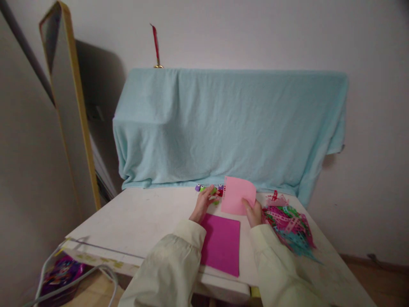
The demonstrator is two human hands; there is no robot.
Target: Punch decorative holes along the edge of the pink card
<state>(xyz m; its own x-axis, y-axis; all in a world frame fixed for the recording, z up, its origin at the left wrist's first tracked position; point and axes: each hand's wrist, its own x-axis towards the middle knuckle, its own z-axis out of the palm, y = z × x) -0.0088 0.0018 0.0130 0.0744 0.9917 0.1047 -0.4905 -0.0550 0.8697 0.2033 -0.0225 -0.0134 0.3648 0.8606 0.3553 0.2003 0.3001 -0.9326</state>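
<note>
Your right hand [254, 213] pinches a light pink sheet [238, 194] by its near right corner, thumb on the face toward you. Your left hand [202, 204] has its fingers bent just left of that sheet, beside small coloured ornaments [198, 187]; you cannot tell here whether they grip anything. The pink sheet stands tilted up, its far right corner curling; along its left edge runs a row of small marks, too small to read.

Nearer to you, a magenta sheet [222, 245] lies flat between your forearms, its left side partly covered by your left sleeve [169, 264] and its near right corner close to the near edge of the table [124, 213]. Right of your right hand, a heap of punched strips [289, 224] in pink, red, green and teal spreads toward the right edge, so the room for your right wrist is tight on that side. To the left you have a broad stretch of white tabletop, running out to the left edge.

Along the far edge hangs a pale blue cloth [230, 119], with a red ribbon [155, 42] rising above its top. Far left leans a mirror with a yellow frame [75, 85]. Below the table, near left, sits a purple package [62, 273], its print too blurred to read.
</note>
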